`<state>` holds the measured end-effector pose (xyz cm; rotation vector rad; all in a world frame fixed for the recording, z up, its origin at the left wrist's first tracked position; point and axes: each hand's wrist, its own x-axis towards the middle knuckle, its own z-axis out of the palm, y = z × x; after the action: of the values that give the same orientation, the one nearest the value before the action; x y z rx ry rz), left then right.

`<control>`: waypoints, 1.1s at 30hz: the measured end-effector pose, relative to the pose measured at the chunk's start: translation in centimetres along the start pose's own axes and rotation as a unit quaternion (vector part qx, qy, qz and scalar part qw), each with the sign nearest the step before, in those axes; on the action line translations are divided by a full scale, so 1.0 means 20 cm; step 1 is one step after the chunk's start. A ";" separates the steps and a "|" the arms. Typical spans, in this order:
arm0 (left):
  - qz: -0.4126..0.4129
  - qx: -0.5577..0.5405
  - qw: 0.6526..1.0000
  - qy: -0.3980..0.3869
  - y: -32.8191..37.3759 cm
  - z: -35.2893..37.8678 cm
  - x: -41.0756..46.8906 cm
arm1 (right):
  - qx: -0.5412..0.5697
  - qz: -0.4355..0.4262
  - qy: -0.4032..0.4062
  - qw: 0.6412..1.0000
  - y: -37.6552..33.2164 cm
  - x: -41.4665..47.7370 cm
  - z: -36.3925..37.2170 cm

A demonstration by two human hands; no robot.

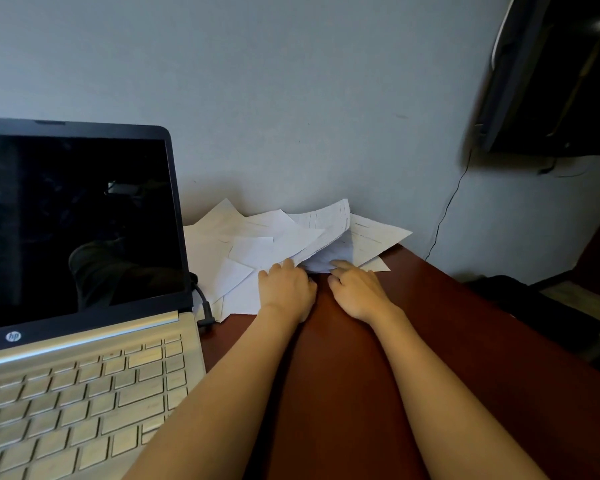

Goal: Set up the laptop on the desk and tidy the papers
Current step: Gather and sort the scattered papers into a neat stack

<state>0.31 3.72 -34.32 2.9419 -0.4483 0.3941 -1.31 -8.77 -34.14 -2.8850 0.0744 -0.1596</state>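
Observation:
A silver laptop (pixel 84 386) stands open on the left of the reddish-brown desk (pixel 413 341), its screen dark. A loose heap of white papers (pixel 278 237) lies against the wall at the back of the desk. My left hand (pixel 286 289) grips the near edge of several sheets and holds them lifted in a curve. My right hand (pixel 355 289) lies beside it with its fingers reaching under the raised sheets onto the papers below. The fingertips of both hands are partly hidden by paper.
A dark charger cable (pixel 205 306) plugs into the laptop's right side, next to the papers. A wall-mounted black screen (pixel 551 74) hangs at the upper right with a thin wire (pixel 444 216) running down. A black bag (pixel 541 306) lies beyond the desk's right edge.

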 end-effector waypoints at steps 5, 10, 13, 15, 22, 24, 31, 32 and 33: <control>0.063 0.041 0.996 0.044 0.02 -0.02 -0.04 | 0.080 -0.002 0.059 0.995 -0.01 -0.11 -0.02; 0.121 0.087 0.988 0.042 0.03 -0.07 -0.13 | 0.124 0.011 0.109 0.986 -0.02 -0.29 -0.04; 0.183 0.098 0.978 0.035 0.06 -0.14 -0.22 | 0.136 0.028 0.128 0.982 -0.04 -0.39 -0.07; 0.233 0.108 0.963 0.085 0.08 -0.19 -0.30 | 0.129 0.035 0.143 0.981 -0.05 -0.47 -0.08; 0.275 0.100 0.955 0.045 0.12 -0.30 -0.54 | 0.145 0.116 0.233 0.955 -0.05 -0.68 -0.07; 0.298 0.105 0.948 0.037 0.12 -0.28 -0.57 | 0.213 0.191 0.251 0.925 -0.03 -0.73 -0.07; 0.362 0.095 0.927 -0.004 0.15 -0.28 -0.72 | 0.745 0.299 0.123 0.583 0.04 -0.86 -0.20; 0.367 0.083 0.926 0.006 0.15 -0.29 -0.74 | 0.767 0.289 0.102 0.563 0.06 -0.89 -0.21; 0.370 0.065 0.927 0.007 0.14 -0.28 -0.75 | 0.763 0.286 0.089 0.573 0.07 -0.92 -0.22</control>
<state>-15.66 6.04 -32.87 2.7659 -1.5904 0.5311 -20.23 -10.06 -32.12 -0.9707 0.5639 -0.2189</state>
